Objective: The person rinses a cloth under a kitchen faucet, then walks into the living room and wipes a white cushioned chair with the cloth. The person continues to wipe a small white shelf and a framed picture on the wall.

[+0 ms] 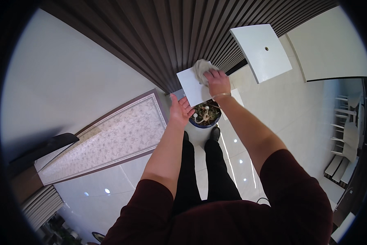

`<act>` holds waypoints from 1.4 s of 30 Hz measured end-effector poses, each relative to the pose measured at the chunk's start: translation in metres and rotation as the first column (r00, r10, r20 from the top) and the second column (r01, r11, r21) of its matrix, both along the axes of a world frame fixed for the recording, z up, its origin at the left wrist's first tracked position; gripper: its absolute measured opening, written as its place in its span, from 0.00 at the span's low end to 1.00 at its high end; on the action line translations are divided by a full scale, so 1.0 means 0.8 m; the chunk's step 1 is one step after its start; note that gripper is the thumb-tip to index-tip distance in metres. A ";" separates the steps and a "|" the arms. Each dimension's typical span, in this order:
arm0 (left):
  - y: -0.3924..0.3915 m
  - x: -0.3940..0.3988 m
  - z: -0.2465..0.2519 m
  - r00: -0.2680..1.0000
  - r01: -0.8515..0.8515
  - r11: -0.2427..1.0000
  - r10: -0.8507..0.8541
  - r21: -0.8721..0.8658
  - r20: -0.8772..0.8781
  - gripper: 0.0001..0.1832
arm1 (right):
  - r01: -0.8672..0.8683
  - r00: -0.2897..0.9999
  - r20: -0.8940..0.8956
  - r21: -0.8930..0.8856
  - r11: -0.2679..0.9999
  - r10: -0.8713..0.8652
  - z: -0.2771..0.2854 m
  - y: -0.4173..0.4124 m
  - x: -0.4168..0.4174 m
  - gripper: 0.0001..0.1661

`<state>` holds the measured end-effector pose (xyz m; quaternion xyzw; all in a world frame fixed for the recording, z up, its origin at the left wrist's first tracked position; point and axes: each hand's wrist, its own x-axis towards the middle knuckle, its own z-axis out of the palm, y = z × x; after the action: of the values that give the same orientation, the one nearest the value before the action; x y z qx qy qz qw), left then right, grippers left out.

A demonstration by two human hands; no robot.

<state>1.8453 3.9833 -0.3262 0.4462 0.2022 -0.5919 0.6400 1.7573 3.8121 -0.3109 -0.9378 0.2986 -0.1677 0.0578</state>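
Observation:
My right hand [218, 81] presses a beige cloth [201, 69] onto the far part of a small white square shelf [192, 90]. The cloth is blurred and bunched under my fingers, and it hangs over the shelf's far edge. My left hand [181, 110] is palm up with fingers spread at the shelf's near left edge. Its fingertips are close to that edge; whether they touch it is unclear. Below the shelf stands a dark blue round planter [204, 125], with dried-looking plant matter and white balls inside.
Dark vertical slats [159, 33] line the wall ahead. A larger white shelf [264, 53] with a round hole juts out at right. A patterned rug-like panel [122, 131] lies left. Pale glossy tiles [263, 119] cover the floor. White chairs [348, 134] stand far right.

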 end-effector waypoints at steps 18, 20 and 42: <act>-0.004 -0.001 0.018 0.988 -0.134 0.991 0.136 0.019 -0.077 0.47 | -0.173 0.980 -0.032 0.354 0.919 0.197 -0.008 0.035 -0.183 0.15; 0.003 -0.002 0.004 0.988 -0.139 0.990 0.137 -0.025 -0.065 0.43 | 0.100 0.994 -0.011 0.523 0.847 -0.111 -0.012 0.015 -0.250 0.17; -0.052 -0.326 -0.217 0.993 -0.112 0.994 0.112 -0.005 0.027 0.20 | -0.129 0.947 0.318 0.249 0.960 0.045 -0.183 -0.111 -0.284 0.20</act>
<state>1.5846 3.9417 -0.5000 0.4411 0.2170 -0.5491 0.6759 1.5302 3.7232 -0.4574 -0.8959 0.2638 -0.2678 0.2369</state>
